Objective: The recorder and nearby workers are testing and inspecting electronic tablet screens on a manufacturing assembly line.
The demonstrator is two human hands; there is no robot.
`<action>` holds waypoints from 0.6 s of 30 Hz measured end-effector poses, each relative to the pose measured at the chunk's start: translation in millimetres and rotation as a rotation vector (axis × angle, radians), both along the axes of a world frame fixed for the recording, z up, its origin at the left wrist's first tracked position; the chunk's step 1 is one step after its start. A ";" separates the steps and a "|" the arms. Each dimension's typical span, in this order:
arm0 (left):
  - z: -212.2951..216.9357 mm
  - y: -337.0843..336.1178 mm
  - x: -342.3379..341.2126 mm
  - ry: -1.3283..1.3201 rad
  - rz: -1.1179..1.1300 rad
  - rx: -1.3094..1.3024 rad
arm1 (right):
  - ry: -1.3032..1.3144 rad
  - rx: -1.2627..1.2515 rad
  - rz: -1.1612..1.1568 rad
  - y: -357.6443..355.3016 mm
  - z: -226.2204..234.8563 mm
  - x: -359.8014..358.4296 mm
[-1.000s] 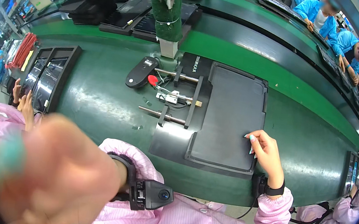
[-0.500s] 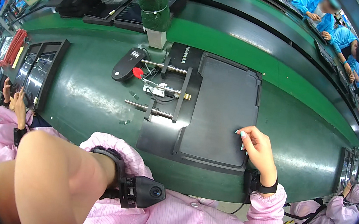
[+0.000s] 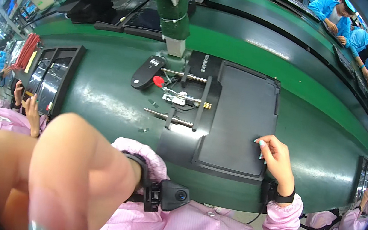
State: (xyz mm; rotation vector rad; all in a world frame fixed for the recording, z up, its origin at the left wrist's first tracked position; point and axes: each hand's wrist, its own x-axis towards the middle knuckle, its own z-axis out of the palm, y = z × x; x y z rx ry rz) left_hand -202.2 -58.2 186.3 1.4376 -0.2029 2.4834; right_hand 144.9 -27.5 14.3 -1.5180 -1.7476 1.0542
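My left hand point(image 3: 83, 171) is raised very close to the camera and fills the lower left. Its fingers are bent and partly run out of view, so what they touch is hidden. Over the lower right edge of a black rectangular tray-like fixture point(image 3: 239, 117), my right hand point(image 3: 279, 161) rests with loosely curled fingers, thumb apart, holding nothing. Attached left of the fixture's recess are metal rods point(image 3: 178, 120), a small metal clamp with a red knob point(image 3: 158, 81) and a row of gold pins point(image 3: 207, 105).
A black mouse-shaped device point(image 3: 147, 73) lies left of the rods. Behind it rises a green post point(image 3: 172, 6). Dark panels sit in a black frame point(image 3: 54, 77) at left, beside a co-worker in pink point(image 3: 2, 121). Across the bench, people in blue point(image 3: 334, 18) handle panels.
The whole view has shifted, so the bench and fixture appear farther right and slightly lower. My left hand reaches lower in view, with a fingernail showing. My right hand stays over the fixture's edge.
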 end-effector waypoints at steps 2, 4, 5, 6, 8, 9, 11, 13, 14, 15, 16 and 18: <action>1.9 -3.4 -2.9 0.008 0.025 0.014 | 0.002 0.004 0.006 -0.4 -0.3 -0.2; -2.0 -5.9 -1.6 0.023 0.052 0.010 | 0.003 -0.003 0.003 -0.3 -0.2 0.7; -4.6 -7.2 0.0 0.037 0.068 -0.004 | 0.001 -0.011 0.002 -0.5 -0.2 0.9; -8.6 -7.0 2.6 0.049 0.095 -0.031 | 0.006 -0.013 0.002 -0.8 -0.1 1.3; -13.0 -6.9 6.9 0.069 0.105 -0.071 | 0.014 -0.017 0.003 -1.0 -0.3 1.6; -14.1 -6.2 9.0 0.077 0.108 -0.083 | 0.001 -0.006 0.007 -0.7 -0.3 1.7; -15.9 -4.7 15.2 0.083 0.109 -0.099 | -0.023 0.015 0.014 -0.9 -0.7 1.7; -16.3 -2.1 21.1 0.066 0.079 -0.087 | -0.035 0.015 0.016 -1.1 -1.1 1.5; -17.2 0.3 24.1 0.047 0.049 -0.063 | -0.057 0.010 0.013 -0.9 -0.9 1.7; -18.4 2.9 27.6 0.029 0.019 -0.039 | -0.036 0.013 0.014 -0.6 -0.9 1.8; -18.9 6.1 30.1 -0.006 -0.123 -0.008 | -0.028 0.008 0.013 0.3 -0.4 1.7; -16.8 7.1 31.9 -0.050 -0.358 -0.027 | -0.017 -0.002 0.009 -0.5 0.1 1.3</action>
